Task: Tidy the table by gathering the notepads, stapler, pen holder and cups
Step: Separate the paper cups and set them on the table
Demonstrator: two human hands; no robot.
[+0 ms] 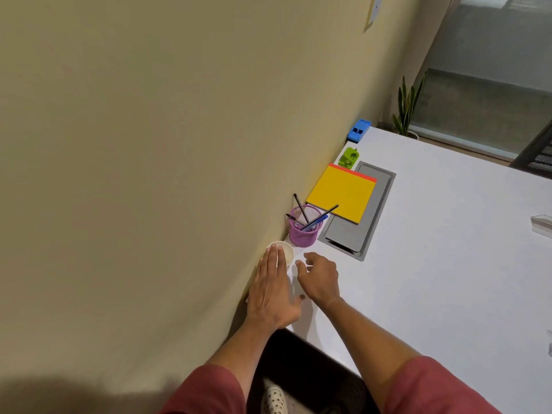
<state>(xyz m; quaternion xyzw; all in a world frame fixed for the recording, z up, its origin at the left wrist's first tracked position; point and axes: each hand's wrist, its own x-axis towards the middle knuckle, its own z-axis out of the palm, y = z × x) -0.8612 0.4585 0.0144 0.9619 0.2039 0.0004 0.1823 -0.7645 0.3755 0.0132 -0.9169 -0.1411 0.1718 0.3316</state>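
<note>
White cup stands upright at bench edge by wall, near purple pen holder. Left hand flat, fingers straight, touching cup, holding nothing. Cup at 12 o'clock from it. Right hand half open, empty, cup at 10 o'clock. Left hand nearer.

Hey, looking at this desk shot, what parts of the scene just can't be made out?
- Head view: most of the white cup is hidden behind the left hand; whether more cups are stacked there cannot be told.
- Head view: the pale object on the table is cut off by the right edge.
- Head view: details of the green item and blue item by the wall are too small.
</note>
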